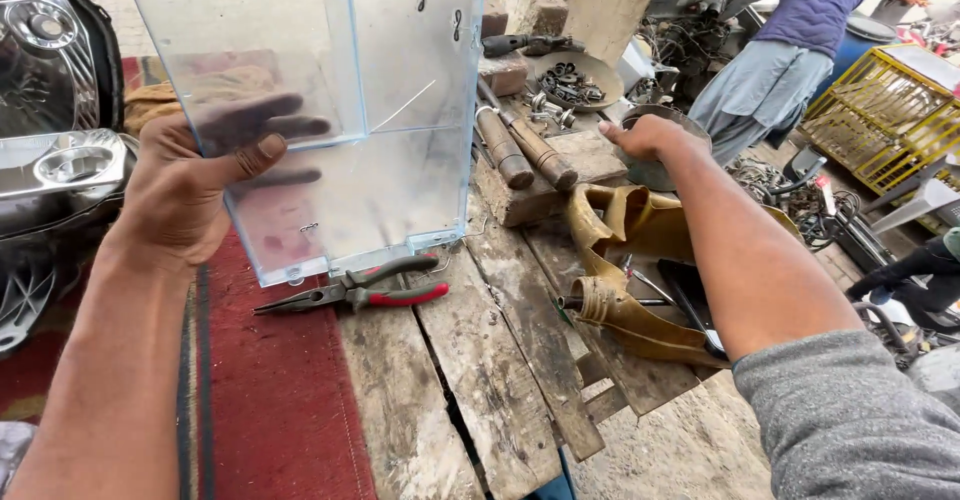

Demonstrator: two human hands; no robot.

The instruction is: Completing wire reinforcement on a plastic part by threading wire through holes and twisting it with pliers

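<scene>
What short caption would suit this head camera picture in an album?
Left hand holds a clear plastic bin above pliers while right hand reaches across the wooden bench.

— How's the light?
— Flat, even daylight, bright overall; shadows under the pliers [355,293] on the tabletop [480,380] are soft.
— Any glare?
— Pale sheen on the clear plastic box [330,110], and the sunlit top right corner is washed out.
— Sharpness?
— Mostly crisp; edges bend slightly.

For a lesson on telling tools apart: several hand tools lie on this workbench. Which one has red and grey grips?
The long-nose pliers, lying just below the clear plastic box held by the left hand. The two tools further back have brown wooden handles instead.
</scene>
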